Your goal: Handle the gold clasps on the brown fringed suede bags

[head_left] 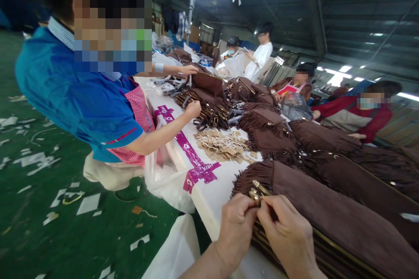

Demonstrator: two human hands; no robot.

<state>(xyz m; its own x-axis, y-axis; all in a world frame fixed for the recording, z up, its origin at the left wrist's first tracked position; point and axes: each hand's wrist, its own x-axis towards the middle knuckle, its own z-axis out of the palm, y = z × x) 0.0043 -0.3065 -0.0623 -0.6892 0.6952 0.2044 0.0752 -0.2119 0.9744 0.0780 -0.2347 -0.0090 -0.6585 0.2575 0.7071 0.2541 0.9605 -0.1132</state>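
Both of my hands meet at the near corner of a dark brown fringed bag [327, 196], the top one of a stack with gold zip edges. My left hand [237, 222] is closed, thumb and fingers pinching at a gold metal clasp [254, 194]. From the other side my right hand [290, 231] pinches at the same clasp, its fingertips almost touching those of the left. The fingers cover part of the clasp, so its exact shape is hidden. A pile of brown paper tags with white strings [222, 144] lies beyond my hands on the white table [209, 202].
Across the corner a co-worker in a blue shirt [75, 91] handles more brown bags [206, 100]. Purple printed tape [201, 176] runs along the table edge. Further fringed bags [271, 139] cover the right side. Paper scraps [88, 204] litter the green floor [114, 235].
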